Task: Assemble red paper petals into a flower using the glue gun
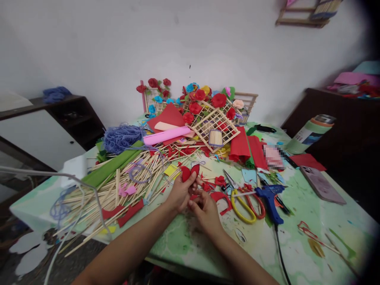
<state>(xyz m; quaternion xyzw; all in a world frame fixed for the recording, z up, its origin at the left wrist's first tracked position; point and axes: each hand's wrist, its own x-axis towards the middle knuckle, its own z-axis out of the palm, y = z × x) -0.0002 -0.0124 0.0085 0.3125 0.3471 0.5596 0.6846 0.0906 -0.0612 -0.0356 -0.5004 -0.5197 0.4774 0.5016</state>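
Near the front middle of the table, my left hand (182,192) pinches red paper petals (186,173) between thumb and fingers, their rounded tips standing up above the thumb. My right hand (208,213) is close against it, thumb and fingers curled together just below the petals. Whatever lies in the right fingertips is hidden. A bit of red paper shows between the two hands. Just right of them lie a cut red paper scrap (222,200), yellow-handled scissors (244,209), red-handled scissors (259,208) and a blue glue gun (270,200).
Thin wooden sticks (109,198) cover the left side, beside purple-blue yarn (123,137) and a green paper roll (113,164). Behind stand stick lattices (215,126) with paper flowers (219,100). A bottle (310,134) and a phone (322,184) are at right. A white cable (96,194) crosses the left.
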